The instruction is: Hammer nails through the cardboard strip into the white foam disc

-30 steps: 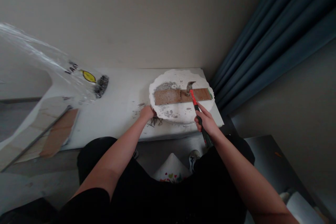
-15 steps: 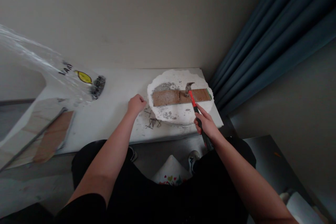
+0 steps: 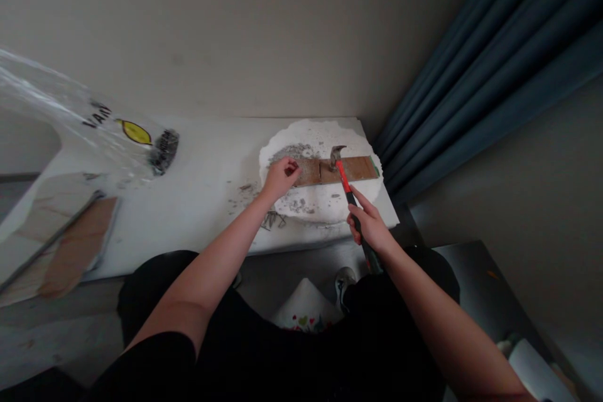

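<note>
A claw hammer (image 3: 343, 179) with a red and black handle is in my right hand (image 3: 372, 226), its fingers wrapped round the grip. The hammer's head rests on or just over a flat brown wooden strip (image 3: 360, 169), near a dark crosswise line. My left hand (image 3: 281, 177) is over the strip's left end, fingers curled together; anything they hold is too small to make out. Beneath the strip lies a round white slab (image 3: 325, 204) with a ragged edge, strewn with grey bits. Several thin metal pieces, like nails or staples (image 3: 273, 220), lie at its near left edge.
All this sits on a white table (image 3: 202, 201) against the wall. At left are a clear plastic bag (image 3: 113, 138) with dark small pieces inside and a brown board (image 3: 78, 245). A blue curtain (image 3: 471, 75) hangs at right; a white bag (image 3: 306, 304) stands between my feet.
My left hand has moved right, from beside the white slab to over the strip's left end. My right hand and the hammer have hardly moved. The view has shifted slightly.
</note>
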Tool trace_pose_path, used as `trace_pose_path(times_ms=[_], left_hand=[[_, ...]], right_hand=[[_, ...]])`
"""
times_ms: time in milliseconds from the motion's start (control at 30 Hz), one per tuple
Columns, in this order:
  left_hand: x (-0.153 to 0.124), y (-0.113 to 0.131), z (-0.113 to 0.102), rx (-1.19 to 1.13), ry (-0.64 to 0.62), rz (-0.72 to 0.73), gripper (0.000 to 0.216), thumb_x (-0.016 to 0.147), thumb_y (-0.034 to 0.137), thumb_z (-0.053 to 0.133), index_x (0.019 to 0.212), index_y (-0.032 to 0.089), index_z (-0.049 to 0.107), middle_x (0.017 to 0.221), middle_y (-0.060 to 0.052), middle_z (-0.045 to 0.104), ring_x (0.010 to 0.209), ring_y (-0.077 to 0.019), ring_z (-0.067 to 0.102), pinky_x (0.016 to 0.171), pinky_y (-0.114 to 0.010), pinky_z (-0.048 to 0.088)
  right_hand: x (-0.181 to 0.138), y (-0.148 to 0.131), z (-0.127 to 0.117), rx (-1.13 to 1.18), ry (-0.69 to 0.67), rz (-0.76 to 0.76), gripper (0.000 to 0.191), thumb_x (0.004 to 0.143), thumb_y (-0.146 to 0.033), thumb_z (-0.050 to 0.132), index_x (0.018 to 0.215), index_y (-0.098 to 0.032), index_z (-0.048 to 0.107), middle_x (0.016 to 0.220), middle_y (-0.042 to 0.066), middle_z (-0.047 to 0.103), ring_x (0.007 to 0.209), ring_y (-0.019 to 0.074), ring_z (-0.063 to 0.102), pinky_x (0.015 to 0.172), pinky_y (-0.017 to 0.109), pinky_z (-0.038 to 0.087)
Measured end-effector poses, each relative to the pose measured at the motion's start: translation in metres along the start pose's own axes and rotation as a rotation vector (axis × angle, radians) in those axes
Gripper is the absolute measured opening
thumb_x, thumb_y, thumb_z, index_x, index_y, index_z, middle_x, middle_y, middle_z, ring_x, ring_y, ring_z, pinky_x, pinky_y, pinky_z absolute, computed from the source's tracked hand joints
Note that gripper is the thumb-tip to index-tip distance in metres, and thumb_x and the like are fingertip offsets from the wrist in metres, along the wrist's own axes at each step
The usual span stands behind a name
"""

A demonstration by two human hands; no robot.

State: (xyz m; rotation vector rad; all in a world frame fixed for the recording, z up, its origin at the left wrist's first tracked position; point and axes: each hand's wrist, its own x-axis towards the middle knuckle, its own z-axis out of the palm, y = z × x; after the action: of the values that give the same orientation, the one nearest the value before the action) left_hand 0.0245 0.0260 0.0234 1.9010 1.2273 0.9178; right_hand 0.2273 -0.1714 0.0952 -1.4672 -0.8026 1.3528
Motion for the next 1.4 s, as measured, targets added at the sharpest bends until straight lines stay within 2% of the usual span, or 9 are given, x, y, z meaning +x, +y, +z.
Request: trace_pose_path(times_ms=[100, 300, 600, 867, 1400], left_hand=[[0.004, -0.003, 0.0, 0.026, -0.013, 0.006, 0.018, 0.089, 0.032, 0.059, 0.097, 0.018, 0.065, 0.089, -0.005, 0.072, 0.081, -0.0198, 0.067, 0.082, -0.034, 0.055], [0.01, -0.01, -0.003, 0.158, -0.039, 0.08, 0.016, 0.088, 0.033, 0.057, 0.086, 0.019, 0.064, 0.093, -0.007, 0.068, 0.09, -0.0222, 0.064, 0.087, -0.037, 0.053], [0.012, -0.013, -0.005, 0.229, -0.105, 0.18, 0.016, 0.09, 0.032, 0.054, 0.086, 0.018, 0.061, 0.097, -0.009, 0.065, 0.094, -0.0242, 0.061, 0.09, -0.04, 0.051], [0.014, -0.022, -0.001, 0.187, -0.075, 0.254, 0.014, 0.091, 0.031, 0.057, 0.086, 0.019, 0.06, 0.099, -0.009, 0.064, 0.094, -0.0247, 0.062, 0.089, -0.041, 0.052], [0.012, -0.018, -0.001, 0.244, -0.086, 0.275, 0.014, 0.093, 0.031, 0.055, 0.088, 0.019, 0.061, 0.1, -0.009, 0.063, 0.094, -0.0245, 0.061, 0.09, -0.04, 0.052]], right_hand=[[0.0, 0.002, -0.001, -0.019, -0.006, -0.008, 0.088, 0.087, -0.042, 0.063, 0.166, -0.024, 0.03, 0.058, -0.011, 0.05, 0.033, 0.0074, 0.038, 0.031, 0.02, 0.033], [-0.001, 0.003, -0.004, -0.028, -0.02, -0.017, 0.09, 0.088, -0.042, 0.062, 0.168, -0.022, 0.026, 0.059, -0.011, 0.052, 0.034, 0.0079, 0.039, 0.031, 0.02, 0.034], [-0.001, 0.003, -0.005, -0.035, -0.03, -0.021, 0.086, 0.089, -0.042, 0.061, 0.166, -0.023, 0.03, 0.057, -0.012, 0.05, 0.033, 0.0073, 0.038, 0.031, 0.019, 0.033], [-0.001, 0.002, -0.004, -0.053, -0.026, -0.023, 0.085, 0.089, -0.042, 0.06, 0.166, -0.022, 0.031, 0.058, -0.012, 0.05, 0.032, 0.0076, 0.038, 0.03, 0.02, 0.033], [0.0, 0.003, -0.005, -0.07, -0.048, -0.038, 0.084, 0.09, -0.041, 0.059, 0.166, -0.022, 0.03, 0.057, -0.012, 0.05, 0.032, 0.0081, 0.041, 0.03, 0.02, 0.034]])
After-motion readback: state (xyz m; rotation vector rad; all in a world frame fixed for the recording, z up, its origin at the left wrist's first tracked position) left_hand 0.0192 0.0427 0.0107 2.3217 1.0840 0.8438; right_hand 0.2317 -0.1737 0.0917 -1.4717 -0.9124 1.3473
